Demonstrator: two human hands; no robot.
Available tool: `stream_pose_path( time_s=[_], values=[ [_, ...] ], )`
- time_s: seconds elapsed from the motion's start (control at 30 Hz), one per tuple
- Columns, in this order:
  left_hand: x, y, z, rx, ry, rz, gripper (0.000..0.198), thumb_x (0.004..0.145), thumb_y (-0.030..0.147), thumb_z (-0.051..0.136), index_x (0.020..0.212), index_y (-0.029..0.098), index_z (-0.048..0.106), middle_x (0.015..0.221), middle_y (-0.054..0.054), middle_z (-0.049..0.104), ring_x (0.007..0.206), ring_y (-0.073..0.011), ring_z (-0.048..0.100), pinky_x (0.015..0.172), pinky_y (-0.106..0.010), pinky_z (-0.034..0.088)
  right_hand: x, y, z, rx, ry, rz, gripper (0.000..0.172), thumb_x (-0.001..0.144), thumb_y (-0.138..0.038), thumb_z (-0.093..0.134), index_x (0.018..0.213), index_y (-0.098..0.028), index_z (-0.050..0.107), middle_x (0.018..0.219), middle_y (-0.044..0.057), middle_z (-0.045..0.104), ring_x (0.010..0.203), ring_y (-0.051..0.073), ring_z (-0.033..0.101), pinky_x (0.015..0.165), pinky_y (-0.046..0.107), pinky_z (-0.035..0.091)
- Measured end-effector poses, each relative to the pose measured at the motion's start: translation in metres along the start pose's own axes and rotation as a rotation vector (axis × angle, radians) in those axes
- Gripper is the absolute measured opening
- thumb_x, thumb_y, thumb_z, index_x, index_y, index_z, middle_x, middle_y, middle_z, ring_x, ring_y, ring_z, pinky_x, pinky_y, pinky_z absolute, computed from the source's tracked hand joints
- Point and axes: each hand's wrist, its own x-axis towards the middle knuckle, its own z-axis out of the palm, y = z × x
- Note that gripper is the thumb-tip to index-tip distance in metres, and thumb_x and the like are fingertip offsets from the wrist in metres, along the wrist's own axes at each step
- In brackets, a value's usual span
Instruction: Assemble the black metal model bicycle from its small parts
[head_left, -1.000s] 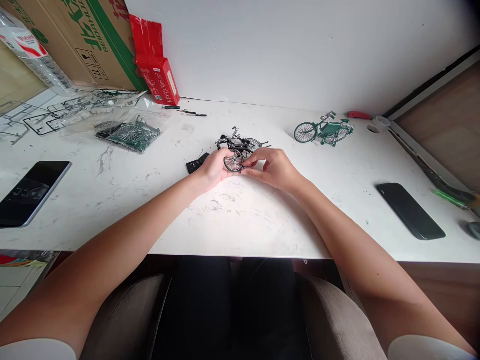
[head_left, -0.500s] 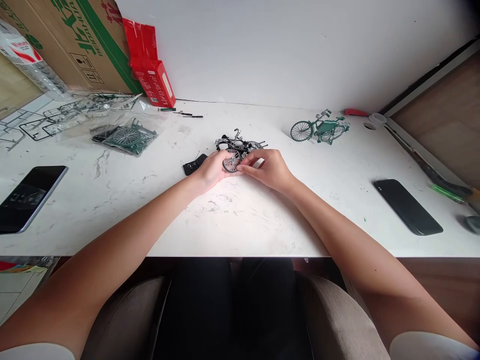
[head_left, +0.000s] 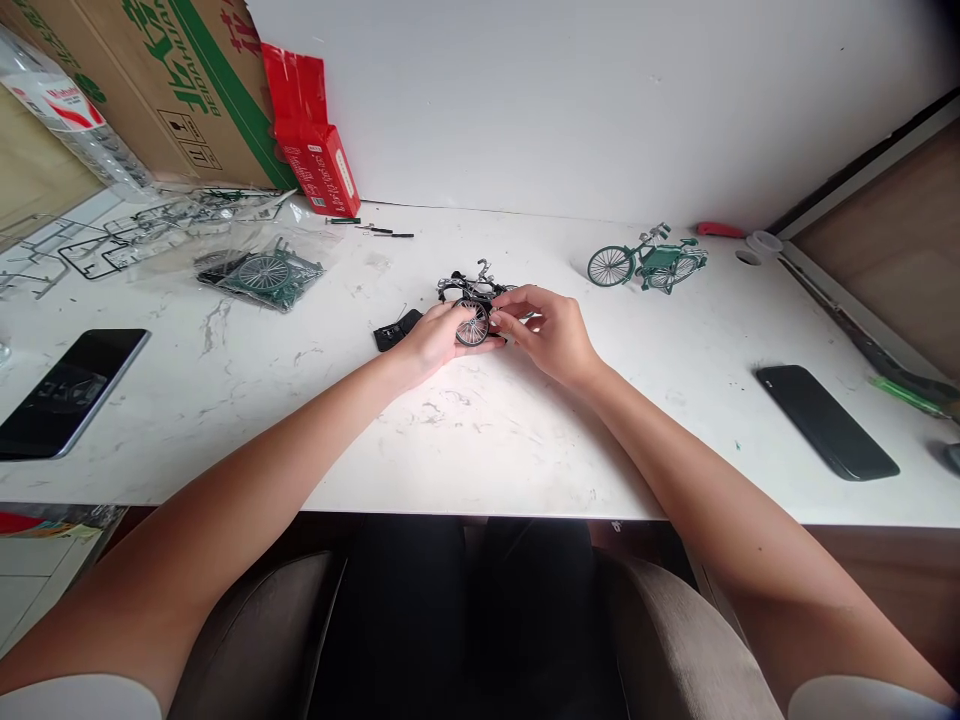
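A small black model bicycle (head_left: 474, 292) lies on the white marbled table (head_left: 480, 420) near its middle. My left hand (head_left: 433, 340) curls round the near spoked wheel (head_left: 472, 327) from the left. From the right, my right hand (head_left: 551, 335) pinches at the same wheel, thumb and forefinger together by its hub. A small black part (head_left: 395, 329) rests just left of my left hand.
A finished green model bicycle (head_left: 646, 260) stands at the back right. Two black phones (head_left: 66, 390) (head_left: 826, 421) lie left and right. A bag of green parts (head_left: 262, 272), plastic sprues (head_left: 112, 235), a red box (head_left: 319, 160) and a cardboard carton (head_left: 157, 80) fill the back left.
My right hand has slid closer over the wheel, its fingers now covering more of the bicycle's right side. The left hand keeps its hold.
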Motion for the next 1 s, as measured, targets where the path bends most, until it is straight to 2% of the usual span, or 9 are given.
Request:
stream_pose_path(
  time_s=[0.17,0.27,0.4,0.63,0.77,1.0],
  values=[
    [0.001,0.001,-0.002,-0.001,-0.081,-0.019,0.005,0.084,0.011,0.061,0.084,0.012,0.066,0.09,-0.01,0.078,0.11,-0.0255,0.077,0.132,-0.068,0.04,-0.001,0.0,0.002,0.085,0.021,0.027,0.038,0.097,-0.046,0.08,0.126,-0.022,0.074,0.095,0.006,0.084,0.079,0.021,0.077,0.073,0.04,0.067],
    [0.002,0.0,-0.003,0.002,-0.129,-0.014,0.014,0.078,0.005,0.059,0.086,0.011,0.068,0.09,-0.009,0.078,0.109,-0.0229,0.076,0.134,-0.067,0.039,-0.002,-0.002,0.004,0.134,0.053,0.033,0.041,0.094,-0.046,0.083,0.126,-0.022,0.073,0.096,0.005,0.084,0.08,0.021,0.079,0.079,0.042,0.069],
    [0.002,-0.001,-0.003,0.024,-0.141,-0.029,0.016,0.084,0.006,0.063,0.097,0.011,0.072,0.099,-0.009,0.08,0.109,-0.0228,0.076,0.134,-0.069,0.038,-0.004,-0.005,0.007,0.169,0.082,0.002,0.04,0.091,-0.046,0.086,0.122,-0.023,0.074,0.097,0.006,0.085,0.085,0.023,0.081,0.082,0.043,0.07],
    [0.001,-0.006,-0.002,0.027,-0.232,-0.03,0.019,0.086,0.006,0.068,0.1,0.014,0.075,0.122,-0.012,0.08,0.131,-0.0282,0.071,0.133,-0.067,0.04,-0.006,-0.009,0.014,0.155,0.132,0.01,0.034,0.091,-0.046,0.086,0.113,-0.023,0.074,0.097,0.006,0.084,0.094,0.025,0.082,0.079,0.041,0.066],
    [0.003,-0.008,-0.003,0.011,-0.226,-0.027,0.019,0.086,0.004,0.068,0.101,0.013,0.076,0.123,-0.013,0.079,0.132,-0.0279,0.07,0.134,-0.067,0.039,-0.005,-0.008,0.014,0.134,0.123,0.0,0.032,0.091,-0.043,0.087,0.113,-0.023,0.074,0.097,0.006,0.084,0.093,0.023,0.08,0.075,0.038,0.061],
    [0.002,-0.008,-0.003,0.014,-0.249,-0.011,0.016,0.088,0.004,0.068,0.099,0.013,0.075,0.119,-0.013,0.079,0.134,-0.0277,0.07,0.136,-0.067,0.035,-0.003,-0.004,0.013,0.068,0.114,0.029,0.034,0.091,-0.052,0.086,0.108,-0.023,0.076,0.099,0.007,0.082,0.092,0.023,0.075,0.067,0.035,0.053]
  ],
)
